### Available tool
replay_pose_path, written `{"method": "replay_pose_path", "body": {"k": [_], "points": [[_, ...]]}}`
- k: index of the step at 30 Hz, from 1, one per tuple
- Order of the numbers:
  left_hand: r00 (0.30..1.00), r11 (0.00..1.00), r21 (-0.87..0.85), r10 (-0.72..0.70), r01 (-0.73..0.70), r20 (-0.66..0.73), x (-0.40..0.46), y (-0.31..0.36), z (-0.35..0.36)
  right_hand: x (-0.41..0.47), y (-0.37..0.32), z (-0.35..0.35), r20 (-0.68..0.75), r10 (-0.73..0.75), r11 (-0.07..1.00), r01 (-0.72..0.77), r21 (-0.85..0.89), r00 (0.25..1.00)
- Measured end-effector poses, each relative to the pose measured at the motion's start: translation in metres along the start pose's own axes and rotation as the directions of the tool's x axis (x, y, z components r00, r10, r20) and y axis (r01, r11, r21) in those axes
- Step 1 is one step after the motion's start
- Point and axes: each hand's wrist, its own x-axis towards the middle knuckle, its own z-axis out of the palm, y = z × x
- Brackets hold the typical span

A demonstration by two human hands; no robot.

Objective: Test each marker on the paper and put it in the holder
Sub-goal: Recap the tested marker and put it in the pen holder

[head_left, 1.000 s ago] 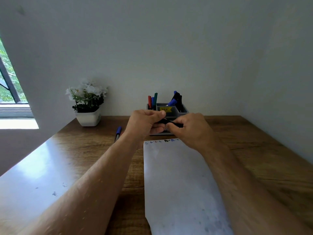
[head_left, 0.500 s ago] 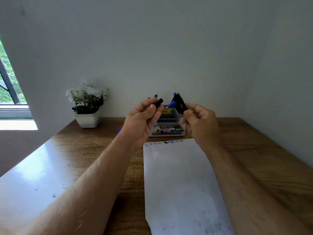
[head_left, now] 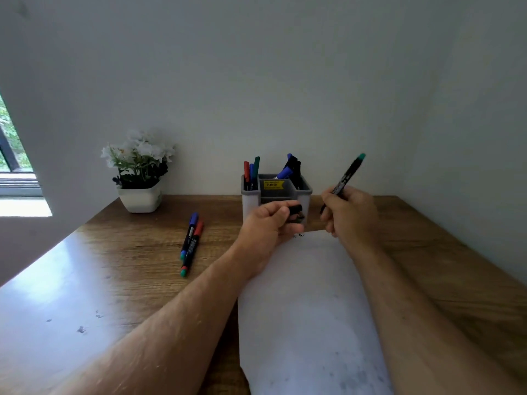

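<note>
Over the paper (head_left: 308, 303) on our wooden desk (head_left: 137, 252), our right hand (head_left: 352, 215) grips an uncapped black marker (head_left: 346, 176), green end tilted up. Our left hand (head_left: 268, 226) pinches its black cap (head_left: 295, 209) in front of the grey holder (head_left: 303, 189). Two capped markers (head_left: 190, 243) lie touching, left of the paper.

Two loose markers (head_left: 190, 243) and plant pot (head_left: 140, 198) crowd holder's (head_left: 275, 195) left.
</note>
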Motion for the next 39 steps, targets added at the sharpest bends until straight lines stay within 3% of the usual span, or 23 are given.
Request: {"method": "replay_pose_path", "body": {"k": [3,10,15,17,39], "points": [[1.0,1.0,0.026,-0.014,0.015,-0.026,0.003,-0.001,-0.001,0.001,-0.001,-0.001,-0.02,0.007,1.0,-0.008,-0.021,1.0],[0.998,0.994,0.104,-0.008,0.015,-0.065,0.009,-0.006,-0.002,-0.001,0.017,0.004,0.062,0.23,0.97,-0.224,-0.091,0.971],[0.996,0.982,0.184,0.047,-0.032,-0.077,0.011,-0.009,0.0,-0.003,0.022,0.005,0.104,0.092,0.958,-0.06,-0.281,0.99],[0.996,0.973,0.224,0.069,-0.054,-0.059,0.011,-0.01,0.0,-0.005,0.022,0.005,0.121,0.063,0.959,-0.026,-0.284,0.991],[0.993,0.975,0.223,0.014,0.012,-0.114,0.013,-0.009,0.001,0.003,0.023,0.002,0.16,0.033,0.935,0.026,-0.352,0.987]]}}
